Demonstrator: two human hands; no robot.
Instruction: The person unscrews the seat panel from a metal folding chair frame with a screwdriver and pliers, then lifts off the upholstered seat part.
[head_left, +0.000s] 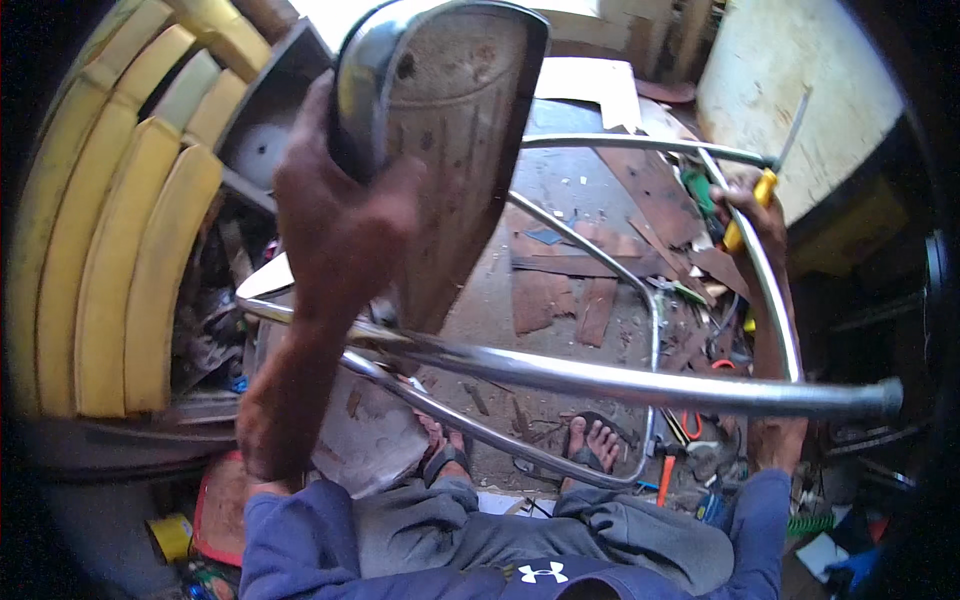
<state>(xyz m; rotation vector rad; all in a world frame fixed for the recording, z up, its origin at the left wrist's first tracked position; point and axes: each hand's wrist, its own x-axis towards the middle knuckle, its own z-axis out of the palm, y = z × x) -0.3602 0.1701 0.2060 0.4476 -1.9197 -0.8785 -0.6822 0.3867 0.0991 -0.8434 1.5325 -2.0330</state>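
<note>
A bent metal-tube chair frame [590, 372] lies tilted across the view before me. Attached to it or resting against it, a chair panel [450, 130] with a dark rim and a worn, stained brown face stands raised; the join is hidden. My left hand [345, 205] is closed on the panel's left edge, its thumb smeared by motion. Over at the right, my right hand [752, 205] grips a screwdriver [765, 188] by its yellow handle, the shaft pointing up. That hand also lies against the frame's right tube, and its fingers are partly hidden.
Brown sheet scraps [625, 265] and debris litter the floor. Yellow curved pads [110, 270] stand stacked at the left beside a dark grey box [265, 130]. An orange-handled tool [666, 478] lies near my sandalled foot [595, 440]. A pale panel [800, 90] leans at the back right.
</note>
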